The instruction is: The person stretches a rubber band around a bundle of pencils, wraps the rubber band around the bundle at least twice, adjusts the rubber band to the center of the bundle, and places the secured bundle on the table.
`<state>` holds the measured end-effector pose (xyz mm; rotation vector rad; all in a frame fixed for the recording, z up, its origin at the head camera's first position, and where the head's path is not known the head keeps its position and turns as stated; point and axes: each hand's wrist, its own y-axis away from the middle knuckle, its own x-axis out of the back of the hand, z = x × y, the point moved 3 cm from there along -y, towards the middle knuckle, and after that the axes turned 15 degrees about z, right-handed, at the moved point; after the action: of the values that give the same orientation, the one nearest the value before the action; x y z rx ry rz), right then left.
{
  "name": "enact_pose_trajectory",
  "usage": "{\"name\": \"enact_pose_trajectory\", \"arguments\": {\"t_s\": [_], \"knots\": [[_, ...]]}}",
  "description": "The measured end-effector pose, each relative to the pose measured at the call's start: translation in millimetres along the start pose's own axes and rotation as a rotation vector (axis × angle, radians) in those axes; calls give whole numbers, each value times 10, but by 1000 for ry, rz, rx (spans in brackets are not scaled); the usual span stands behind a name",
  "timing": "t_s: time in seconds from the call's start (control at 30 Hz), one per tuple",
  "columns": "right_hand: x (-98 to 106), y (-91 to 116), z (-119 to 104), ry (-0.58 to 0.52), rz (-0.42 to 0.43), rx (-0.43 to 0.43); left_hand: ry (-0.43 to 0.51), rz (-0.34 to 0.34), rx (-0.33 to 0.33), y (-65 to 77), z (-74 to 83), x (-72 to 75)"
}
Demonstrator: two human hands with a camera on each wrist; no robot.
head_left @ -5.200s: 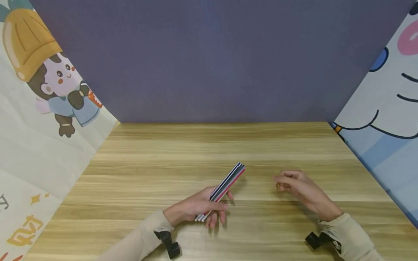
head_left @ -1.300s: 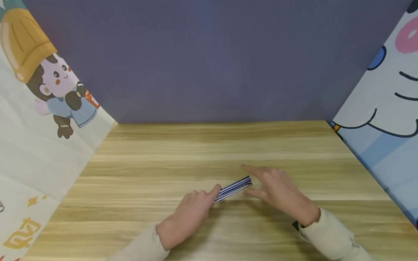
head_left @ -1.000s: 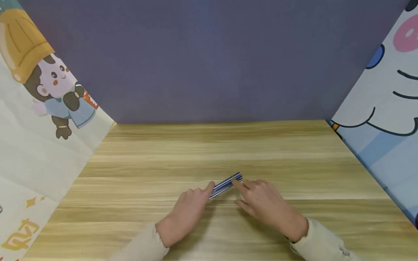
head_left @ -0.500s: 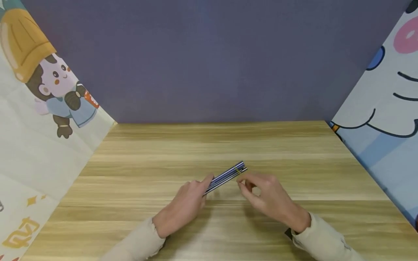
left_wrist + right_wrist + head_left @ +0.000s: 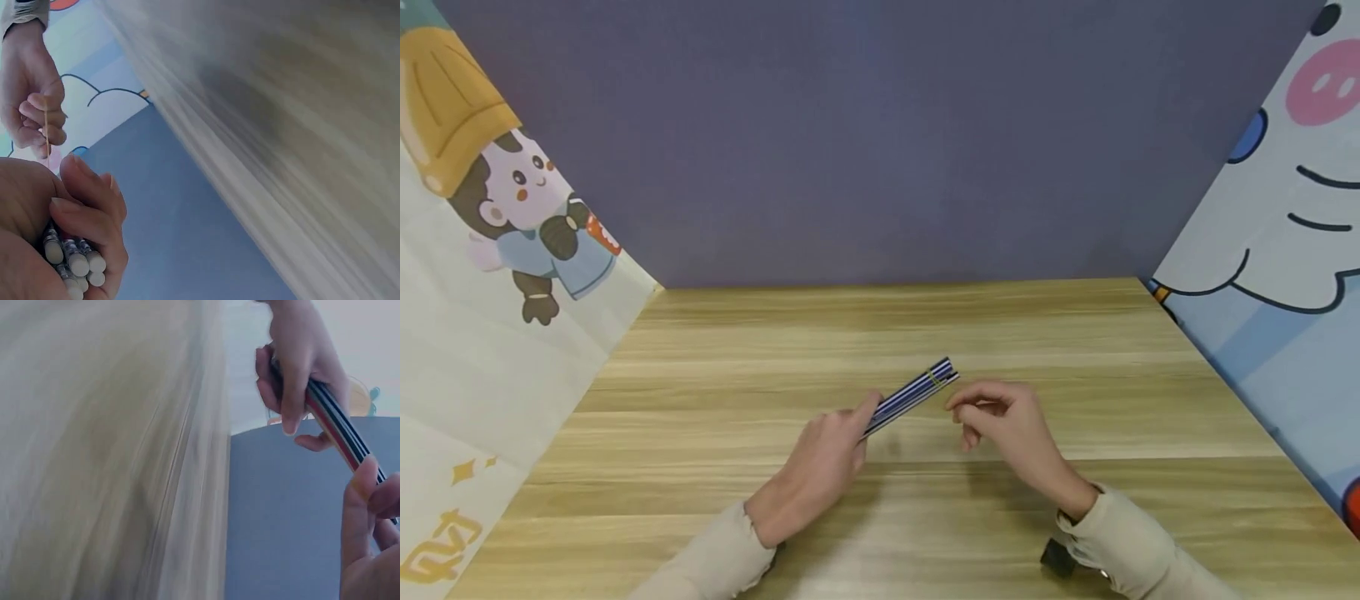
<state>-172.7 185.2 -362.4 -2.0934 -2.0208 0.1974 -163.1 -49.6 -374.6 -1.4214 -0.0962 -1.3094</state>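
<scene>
Here, the pencils (image 5: pixel 906 400) slant up and rightward at the middle of the head view, held above the table (image 5: pixel 760 350). The left hand (image 5: pixel 812 475), lower centre, is wrapped round their near end; their erasers (image 5: pixel 78 265) show at lower left of the left wrist view. A yellowish band (image 5: pixel 935 379) crosses their far end. The right hand (image 5: pixel 1011 429), just right of that end, pinches the band, drawn out as a thin strand. The wall (image 5: pixel 880 142) fills the upper frame.
</scene>
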Motion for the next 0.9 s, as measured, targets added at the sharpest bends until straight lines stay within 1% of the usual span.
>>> {"name": "enact_pose_trajectory", "arguments": {"t_s": [0.07, 0.17, 0.27, 0.33, 0.4, 0.47, 0.53, 0.63, 0.73, 0.8, 0.87, 0.9], "knots": [[-13, -5, 29, -26, -19, -71, -49, 16, -22, -4, -7, 0], [-29, 2, 50, -67, -62, -136, -141, 50, -64, -14, -14, 8], [-38, 6, 61, -125, -98, -212, -209, 93, -101, -26, -21, 26], [-34, -1, 73, -160, -85, -275, -232, 112, -124, -30, -21, 37], [-27, -16, 88, -169, -65, -325, -243, 123, -146, -27, -18, 44], [-22, -30, 102, -120, -67, -344, -255, 130, -173, -24, -9, 48], [-25, -43, 113, -21, -114, -335, -264, 139, -204, -19, 1, 52], [-16, -65, 119, 183, -212, -268, -294, 142, -274, -12, 15, 54], [26, -99, 110, 336, -270, -211, -312, 110, -346, -10, 15, 49], [57, -120, 90, 421, -288, -161, -327, 85, -373, -10, 11, 46], [69, -118, 53, 525, -309, -77, -353, 69, -380, -4, 25, 39], [64, -105, 25, 588, -313, 6, -377, 64, -380, 3, 43, 33]]}}
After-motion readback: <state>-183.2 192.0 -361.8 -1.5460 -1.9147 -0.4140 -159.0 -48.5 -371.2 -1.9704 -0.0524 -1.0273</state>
